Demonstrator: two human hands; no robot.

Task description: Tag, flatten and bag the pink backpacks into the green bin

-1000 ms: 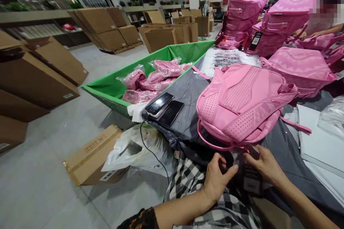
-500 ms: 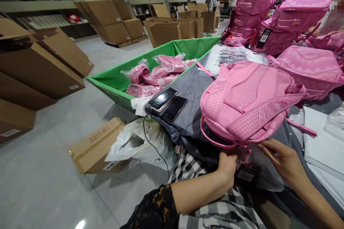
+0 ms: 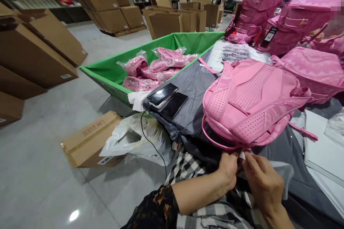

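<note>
The pink backpack [image 3: 249, 103] lies on its front on the grey cloth [image 3: 192, 89] that covers the table, its mesh back panel facing up and its carry loop hanging over the near edge. Both hands meet just under this loop. The left hand [image 3: 228, 171] is closed, its fingers pinched on something small at the bag's lower edge; the right hand [image 3: 262, 180] is also bent shut, fingertips touching the same spot, where a bit of white, maybe a tag, shows. What exactly they pinch cannot be told, because the fingers cover it. Two phones [image 3: 168, 100] lie stacked near the table's left edge, with a cable running down toward a white plastic bag [image 3: 134, 141] and a cardboard box [image 3: 88, 141] on the floor. A green bin [image 3: 113, 68] beside the table holds wrapped pink items. The risk seems to be a pull: if the hands tug the bag toward the body, it could slide off the smooth cloth, or the cloth could shift and carry the phones over the edge.
</note>
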